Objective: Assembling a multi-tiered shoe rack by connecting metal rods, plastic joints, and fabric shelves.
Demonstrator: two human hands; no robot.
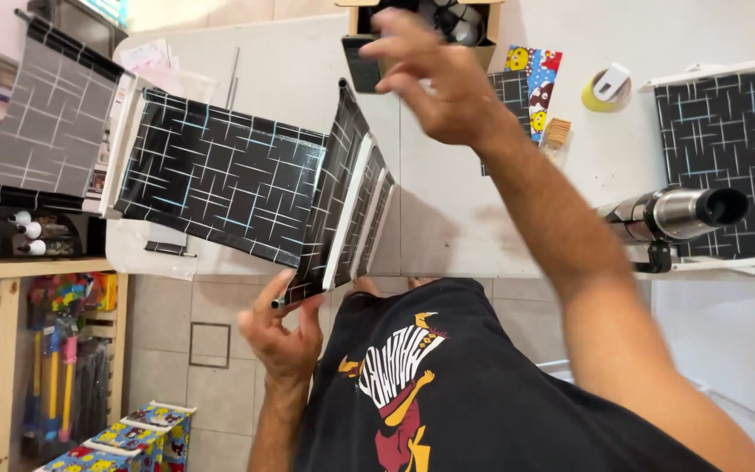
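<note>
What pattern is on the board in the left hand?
Black with thin white and light-blue crossing lines, clearest in the head view.

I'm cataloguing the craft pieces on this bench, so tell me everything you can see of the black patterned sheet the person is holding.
The black patterned sheet is glossy, wrapping-paper-like, with white and pale blue crossing lines. It spans from a white-edged board at its left end to folded white-edged panels at its right end. It lies tilted across the white table, overhanging the near edge. The left hand pinches its lower corner; the right hand is raised above, not visibly touching it.

White worktable [447, 218], grey tiled floor [168, 332]
</note>
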